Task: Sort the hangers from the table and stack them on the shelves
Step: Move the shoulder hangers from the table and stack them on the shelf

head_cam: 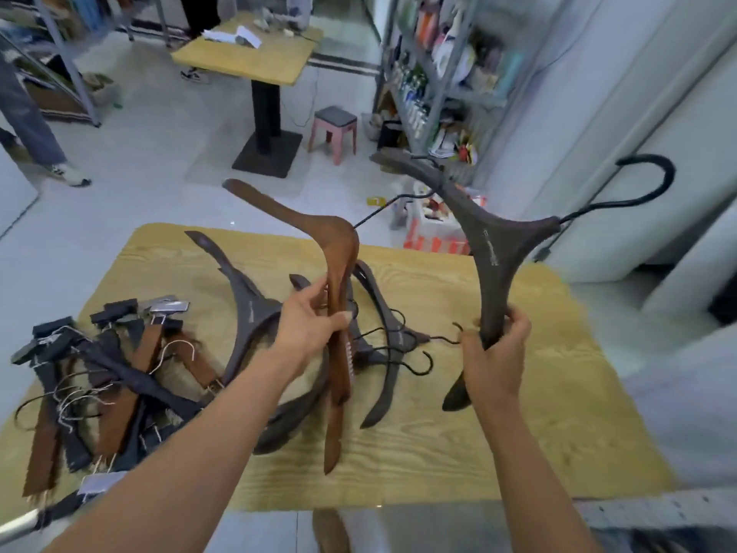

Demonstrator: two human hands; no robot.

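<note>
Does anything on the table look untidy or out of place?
Yes. The dark hangers lie crossed with tangled hooks, and the clip hangers at the left edge of the table form a messy heap.

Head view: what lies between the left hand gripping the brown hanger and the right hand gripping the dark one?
Dark hangers lying on the table, their black wire hooks curling toward the right hand. Shown in the head view.

Left hand (309,323) grips brown hanger (339,269); right hand (496,349) grips dark hanger (490,249).
</note>
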